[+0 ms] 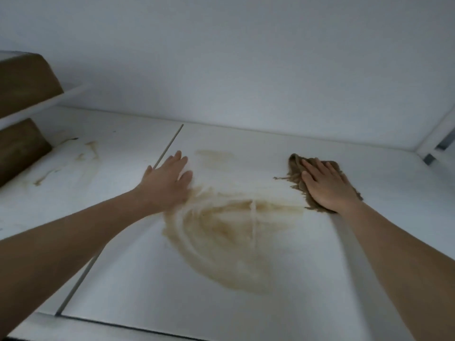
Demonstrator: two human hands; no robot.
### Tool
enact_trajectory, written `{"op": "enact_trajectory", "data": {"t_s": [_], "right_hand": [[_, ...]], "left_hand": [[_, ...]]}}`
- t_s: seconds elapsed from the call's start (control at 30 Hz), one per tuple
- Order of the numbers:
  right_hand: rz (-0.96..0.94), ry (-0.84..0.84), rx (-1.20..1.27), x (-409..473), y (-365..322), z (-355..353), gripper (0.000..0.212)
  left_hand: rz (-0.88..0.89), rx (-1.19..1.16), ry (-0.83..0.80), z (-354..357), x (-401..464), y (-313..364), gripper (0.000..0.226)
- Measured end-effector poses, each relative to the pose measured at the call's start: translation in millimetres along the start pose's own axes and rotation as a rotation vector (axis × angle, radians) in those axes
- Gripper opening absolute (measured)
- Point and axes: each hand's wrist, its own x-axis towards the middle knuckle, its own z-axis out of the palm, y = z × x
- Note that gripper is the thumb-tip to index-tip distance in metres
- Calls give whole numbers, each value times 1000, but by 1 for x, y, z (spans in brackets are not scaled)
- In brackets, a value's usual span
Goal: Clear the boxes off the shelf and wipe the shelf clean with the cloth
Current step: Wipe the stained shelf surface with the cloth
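The white shelf (246,306) fills the view, with a wide brown smeared stain (221,242) across its middle. My right hand (325,185) lies flat, fingers together, pressing a brown cloth (295,168) onto the shelf at the stain's right end. My left hand (167,183) rests palm down and open on the shelf at the stain's upper left, holding nothing. Two brown boxes sit at the far left: an upper box (24,82) on a higher shelf and a lower box (17,148) on this one.
Thin brown streaks (66,161) mark the shelf at the left near the lower box. A narrow seam (170,143) runs from the back toward the front left. The white back wall (246,70) closes the rear; a metal upright (440,143) stands at the right corner.
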Motion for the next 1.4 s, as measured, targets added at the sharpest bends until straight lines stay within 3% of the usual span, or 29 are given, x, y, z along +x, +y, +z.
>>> {"op": "enact_trajectory", "data": {"t_s": [0.17,0.33,0.47,0.6,0.67,0.83,0.93,1.2,1.33,1.4], "right_hand": [[166,26,37,-18,1,1,54],[-19,58,-10,-36,-57,14,53],[-200,63,-16,-55,-100,24,52],[-340,5,11,-67,-82,18,51],[-260,73,-16,-64,-55,13,50],[227,98,39,-64,0,7,54],[302,84,55,-68,-16,9,56],[-91,78,-24,-108,-117,28,52],[-215,37,-17,-134,-110,29,52],[-161,58,-25,-145,-91,26,51]], "left_hand": [[-16,-143,83,18,-49,-17,76],[12,-131,172,33,-83,-42,96],[15,-54,224,40,-94,-41,86],[-10,-59,238,39,-95,-38,87],[-17,-50,242,39,-96,-37,87],[-29,-76,278,39,-98,-35,80],[-23,-113,277,37,-98,-34,76],[-10,-106,264,35,-99,-33,75],[3,-91,244,35,-103,-30,74],[14,-86,243,34,-104,-30,73]]}}
